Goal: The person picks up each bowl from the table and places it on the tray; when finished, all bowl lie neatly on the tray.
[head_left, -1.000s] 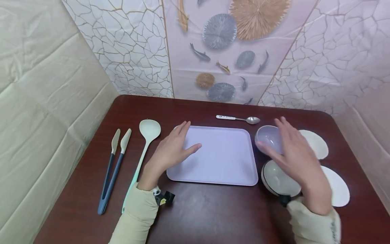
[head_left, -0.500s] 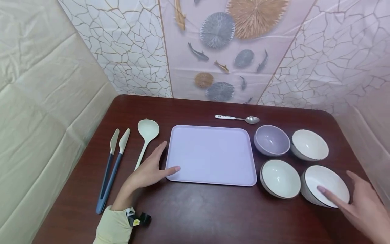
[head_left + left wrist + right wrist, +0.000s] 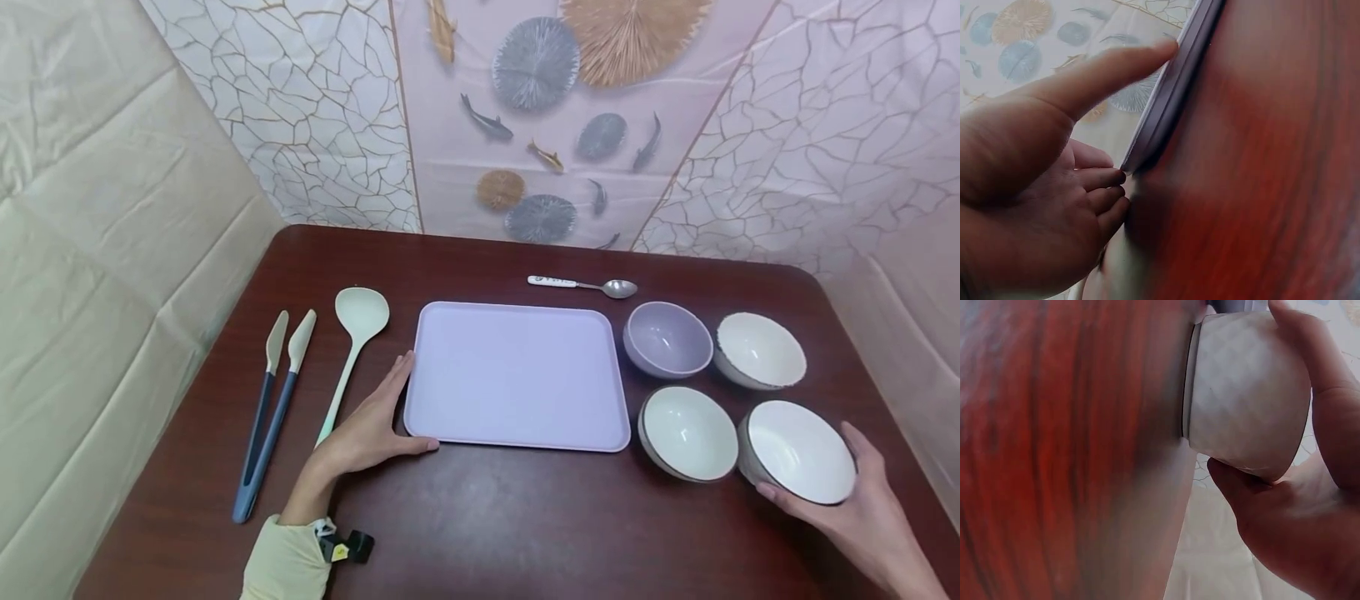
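A lavender rectangular tray lies in the middle of the table. My left hand is at its near left corner, fingers along the left side and thumb at the front edge. In the left wrist view the straight thumb and fingertips meet the tray's rim. My right hand grips a white bowl with a dark rim at the near right, thumb in front and fingers round the far side. The bowl's faceted outer wall shows between thumb and fingers in the right wrist view.
Left of the tray lie a pale green ladle and blue-handled tongs. Behind it is a spoon. A purple bowl, a white bowl and a dark-rimmed bowl stand close beside the held bowl.
From above the tray, my left hand has come down to its near left corner. My right hand has moved right and nearer, from over the bowls to a hold on the near right white bowl.
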`<state>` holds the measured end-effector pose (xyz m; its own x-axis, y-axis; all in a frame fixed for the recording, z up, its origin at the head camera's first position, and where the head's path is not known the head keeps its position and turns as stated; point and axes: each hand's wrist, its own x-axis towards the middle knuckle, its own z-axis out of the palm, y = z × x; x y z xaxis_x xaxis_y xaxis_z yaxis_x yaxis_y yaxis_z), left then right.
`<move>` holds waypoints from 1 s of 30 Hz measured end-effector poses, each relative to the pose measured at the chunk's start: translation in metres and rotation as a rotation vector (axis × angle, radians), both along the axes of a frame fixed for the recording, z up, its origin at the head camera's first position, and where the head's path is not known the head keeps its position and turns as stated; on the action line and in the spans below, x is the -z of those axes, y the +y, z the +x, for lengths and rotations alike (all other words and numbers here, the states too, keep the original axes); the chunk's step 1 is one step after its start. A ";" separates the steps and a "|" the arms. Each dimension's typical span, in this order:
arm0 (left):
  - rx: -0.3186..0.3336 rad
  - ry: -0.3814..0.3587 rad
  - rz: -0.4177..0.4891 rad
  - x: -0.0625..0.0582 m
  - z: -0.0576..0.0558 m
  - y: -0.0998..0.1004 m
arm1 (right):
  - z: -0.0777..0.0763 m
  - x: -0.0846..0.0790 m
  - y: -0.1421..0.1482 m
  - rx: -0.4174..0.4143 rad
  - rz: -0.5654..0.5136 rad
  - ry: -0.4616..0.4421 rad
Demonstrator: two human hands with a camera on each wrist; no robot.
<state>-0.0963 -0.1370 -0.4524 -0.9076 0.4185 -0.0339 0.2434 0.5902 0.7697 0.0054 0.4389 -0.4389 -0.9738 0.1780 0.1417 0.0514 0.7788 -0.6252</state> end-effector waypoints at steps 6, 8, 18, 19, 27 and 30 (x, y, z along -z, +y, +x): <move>-0.010 0.006 0.001 0.000 -0.001 0.000 | -0.002 0.001 0.000 0.012 0.010 -0.007; -0.010 0.002 0.002 0.000 -0.002 0.000 | -0.001 0.002 0.001 0.014 0.006 0.000; -0.013 -0.006 0.005 0.002 -0.002 -0.001 | -0.009 0.007 0.004 -0.060 -0.125 0.100; -0.013 -0.006 0.005 0.003 -0.002 -0.001 | -0.010 0.006 0.004 -0.069 -0.134 0.106; -0.004 0.000 0.010 0.004 -0.002 -0.002 | -0.005 0.001 0.000 -0.018 -0.118 0.111; -0.002 0.001 0.016 0.003 -0.002 -0.002 | 0.001 -0.005 -0.001 -0.002 -0.126 0.096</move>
